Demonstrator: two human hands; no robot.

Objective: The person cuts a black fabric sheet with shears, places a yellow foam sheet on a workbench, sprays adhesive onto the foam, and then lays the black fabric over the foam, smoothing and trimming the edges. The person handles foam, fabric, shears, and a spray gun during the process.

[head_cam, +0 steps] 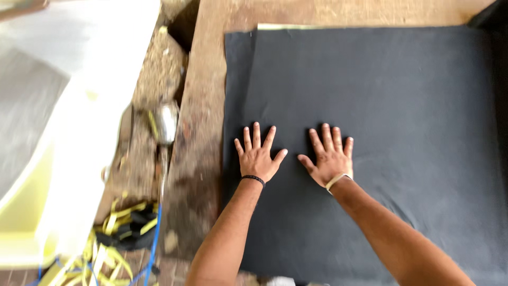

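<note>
A tangle of yellow strips point(114, 233) and a blue cord point(153, 246) lies at far left, below the wooden counter point(203, 106). On it spreads a large matte black sheet point(402, 116), layered, a pale edge showing behind. The left hand point(258, 157) and right hand point(329, 157) press flat on the sheet, fingers splayed, grasping nothing.

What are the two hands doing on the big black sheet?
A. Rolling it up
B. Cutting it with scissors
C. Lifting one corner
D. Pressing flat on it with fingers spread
D: the left hand and right hand lie palm-down, fingers spread, on the black sheet.
</note>
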